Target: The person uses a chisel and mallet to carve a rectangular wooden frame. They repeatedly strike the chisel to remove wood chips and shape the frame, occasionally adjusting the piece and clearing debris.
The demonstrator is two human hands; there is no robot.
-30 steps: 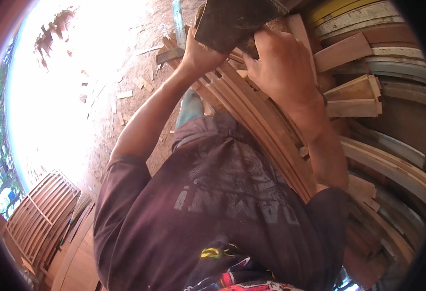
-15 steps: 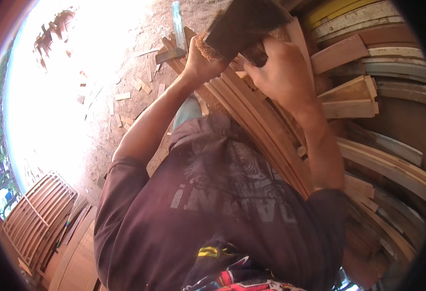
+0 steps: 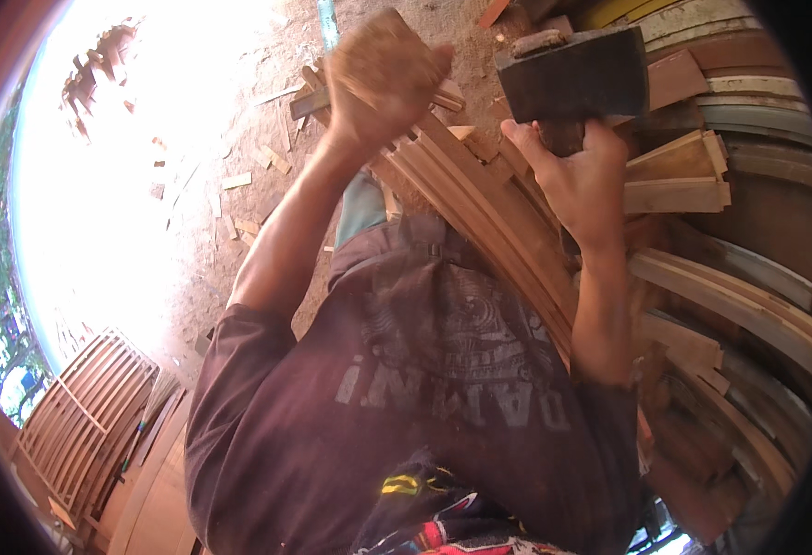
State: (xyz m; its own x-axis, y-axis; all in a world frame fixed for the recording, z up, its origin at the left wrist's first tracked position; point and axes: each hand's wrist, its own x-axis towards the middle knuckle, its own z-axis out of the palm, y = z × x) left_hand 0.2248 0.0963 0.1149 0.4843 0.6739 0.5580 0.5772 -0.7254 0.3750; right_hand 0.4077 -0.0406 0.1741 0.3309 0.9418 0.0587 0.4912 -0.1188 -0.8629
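Observation:
My left hand (image 3: 361, 118) is closed around a brown, rough chunk (image 3: 383, 57), blurred by motion and with a fibrous look; its exact kind I cannot make out. The chunk is raised over the end of a stack of long reddish wooden strips (image 3: 466, 194). Off to the right, my right hand (image 3: 577, 180) grips a hatchet (image 3: 577, 79) by its short handle. Its broad dark blade is lifted beyond my fingers and stands apart from the chunk. A light blue strip (image 3: 328, 23) lies on the ground beyond my left hand.
Wood scraps (image 3: 236, 181) litter the dirt ground on the left. Stacked boards (image 3: 730, 287) and short offcuts (image 3: 674, 190) crowd the right side. A slatted wooden frame (image 3: 82, 407) rests at the lower left beside a flat panel (image 3: 142, 499).
The hatchet and my right hand have moved right, away from my left hand. My left hand has turned, still holding the brown chunk, which the blade partly covered before.

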